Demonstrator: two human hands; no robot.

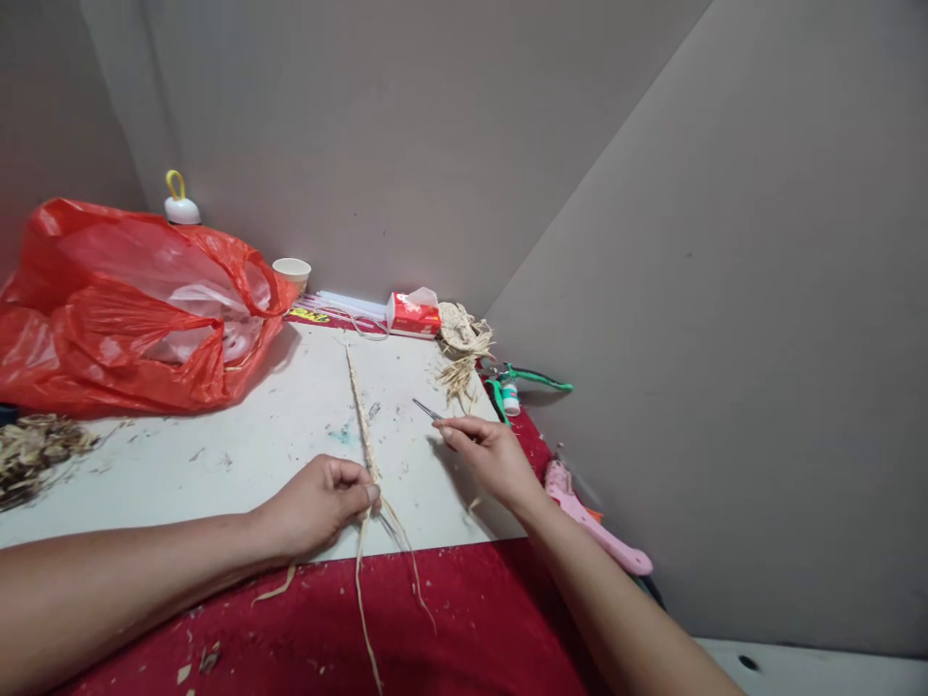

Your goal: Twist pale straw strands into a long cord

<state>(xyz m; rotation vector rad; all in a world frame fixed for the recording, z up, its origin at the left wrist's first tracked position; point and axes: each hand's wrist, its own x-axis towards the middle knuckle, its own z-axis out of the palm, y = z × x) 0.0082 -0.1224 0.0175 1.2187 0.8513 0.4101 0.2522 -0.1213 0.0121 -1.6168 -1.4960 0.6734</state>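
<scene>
My left hand (326,503) pinches the near end of a long, thin stalk wrapped in pale straw (361,411), which points away from me over the white board (275,454). Loose straw strands (364,599) trail from under the fingertips onto the red cloth. To the right, my right hand (493,459) is closed around a pair of tweezers (426,410). The metal tips reach left toward the stalk and stay apart from it. My fingers cover the rear of the tweezers.
A red plastic bag (145,319) fills the back left, near a paper cup (292,272). Along the back stand a tissue pack (413,314) and a straw bundle (464,333). Green-handled pliers (540,377), a small bottle (510,398) and a pink-handled tool (594,522) line the right wall. Dried scraps (40,449) lie left.
</scene>
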